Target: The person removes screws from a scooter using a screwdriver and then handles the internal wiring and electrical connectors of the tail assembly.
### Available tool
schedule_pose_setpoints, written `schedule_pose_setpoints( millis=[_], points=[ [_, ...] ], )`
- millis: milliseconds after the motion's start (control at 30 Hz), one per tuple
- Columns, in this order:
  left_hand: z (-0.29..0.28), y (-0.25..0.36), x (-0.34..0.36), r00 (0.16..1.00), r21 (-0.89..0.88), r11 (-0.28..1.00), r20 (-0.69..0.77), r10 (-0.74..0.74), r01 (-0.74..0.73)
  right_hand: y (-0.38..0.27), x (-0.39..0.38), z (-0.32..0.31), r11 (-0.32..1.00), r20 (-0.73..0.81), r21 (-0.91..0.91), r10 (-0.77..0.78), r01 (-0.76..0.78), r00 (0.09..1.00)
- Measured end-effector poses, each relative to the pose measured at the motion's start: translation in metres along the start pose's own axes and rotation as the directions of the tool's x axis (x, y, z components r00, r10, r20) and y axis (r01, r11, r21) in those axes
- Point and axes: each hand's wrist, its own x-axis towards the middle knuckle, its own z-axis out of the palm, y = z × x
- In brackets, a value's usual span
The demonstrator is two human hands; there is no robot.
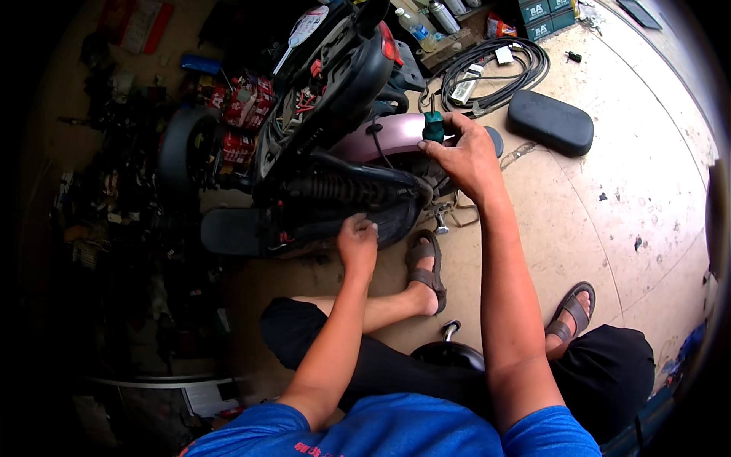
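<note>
My right hand (466, 156) holds a stubby screwdriver (433, 127) by its dark green handle, its short shaft pointing up. Behind that hand is the pink rear mudguard (381, 139) of an electric scooter (335, 99). The scooter's seat is off, and loose wires (306, 102) show in the open frame. My left hand (358, 240) hovers by the scooter's near side, close to the black swingarm cover (384, 221). Its fingers are curled together; whether something small is in them is hidden. A shock absorber spring (335, 187) lies just beyond it.
A black padded backrest (550, 122) lies on the floor at right. Beyond the scooter are a coiled black cable (533, 68), a plastic bottle (415, 29) and stacked green boxes (544, 17). Dark clutter fills the left. A round stool (448, 355) is under me.
</note>
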Motion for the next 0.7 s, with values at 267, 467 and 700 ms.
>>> schedule_pose_setpoints(
  millis=[267, 467, 700],
  points=[
    [0.004, 0.118, -0.026, 0.960, -0.135, 0.951, -0.015, 0.279, -0.278, 0.004, -0.017, 0.028, 0.969, -0.011, -0.080, -0.235, 0.233, 0.972],
    [0.019, 0.149, -0.022, 0.950, -0.187, 0.931, -0.046, 0.310, -0.313, -0.005, -0.022, 0.041, 0.962, -0.007, -0.066, -0.266, 0.265, 0.964],
    [0.037, 0.177, -0.026, 0.937, -0.262, 0.900, -0.099, 0.334, -0.348, -0.004, -0.016, 0.050, 0.949, -0.024, -0.136, -0.290, 0.285, 0.957]
  ],
)
